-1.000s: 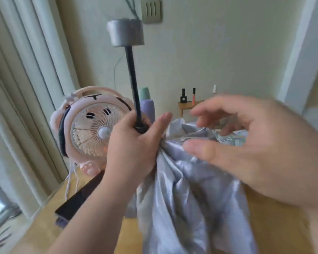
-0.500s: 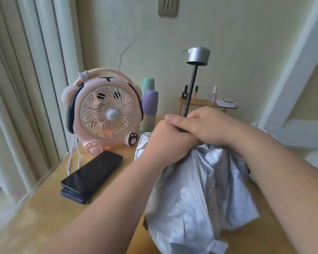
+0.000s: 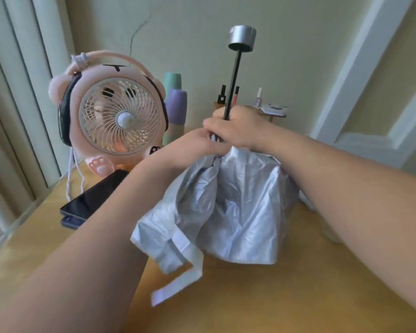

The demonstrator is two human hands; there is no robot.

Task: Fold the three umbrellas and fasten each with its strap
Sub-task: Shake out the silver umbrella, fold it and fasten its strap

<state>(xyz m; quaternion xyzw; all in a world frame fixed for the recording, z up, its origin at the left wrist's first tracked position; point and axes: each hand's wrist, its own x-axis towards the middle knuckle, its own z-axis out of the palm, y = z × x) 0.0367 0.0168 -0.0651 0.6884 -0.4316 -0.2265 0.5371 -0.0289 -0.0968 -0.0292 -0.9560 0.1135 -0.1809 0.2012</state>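
Got the silver umbrella [image 3: 238,212] handle-up over the wooden table [image 3: 274,296], with a slack canopy and the strap [image 3: 190,272] dangling loose in front. Gripping the black shaft [image 3: 233,78] with the right hand [image 3: 235,128], squeezing the gathered neck just below with the left hand [image 3: 192,145] — hands touching. Best to push the shaft down dead straight, then twist the folds tidy before grabbing the strap. Mind the pink fan [image 3: 115,116] and phone [image 3: 94,198] nearby.

- My left hand [image 3: 196,146] is bare, with nothing worn on the back of it or at the wrist.
- My right hand [image 3: 238,128] is bare as well, the knuckles showing as soft, low ridges.
- My left forearm [image 3: 120,212] is uncovered along all of its visible length, smooth and hairless-looking.
- My right forearm [image 3: 346,186] is likewise sleeveless up to the picture's edge.
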